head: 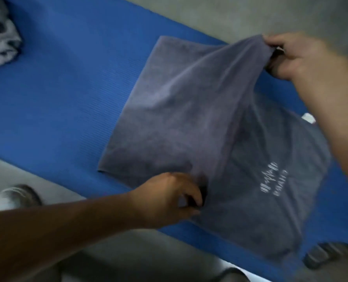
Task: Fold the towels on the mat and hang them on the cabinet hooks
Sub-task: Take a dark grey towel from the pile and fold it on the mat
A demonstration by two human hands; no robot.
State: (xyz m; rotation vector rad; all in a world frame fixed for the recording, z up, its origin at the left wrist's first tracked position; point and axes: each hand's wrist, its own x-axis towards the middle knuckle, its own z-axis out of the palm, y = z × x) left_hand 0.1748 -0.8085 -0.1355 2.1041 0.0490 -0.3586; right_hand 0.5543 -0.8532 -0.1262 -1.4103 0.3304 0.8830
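A grey-purple towel [169,123] lies on the blue mat [63,94], its left part flat and its right part lifted off the mat. White lettering shows on the lifted right part. My left hand [169,198] pinches the towel's near edge at the fold line. My right hand [295,55] grips the far edge and holds it raised above the mat. A white tag [308,118] sticks out from under my right forearm. No cabinet hooks are in view.
A crumpled grey and white cloth [0,39] sits on the mat's far left end. Grey floor borders the mat on both long sides. A shoe [14,197] stands at the near left and a dark shoe [329,255] at the near right.
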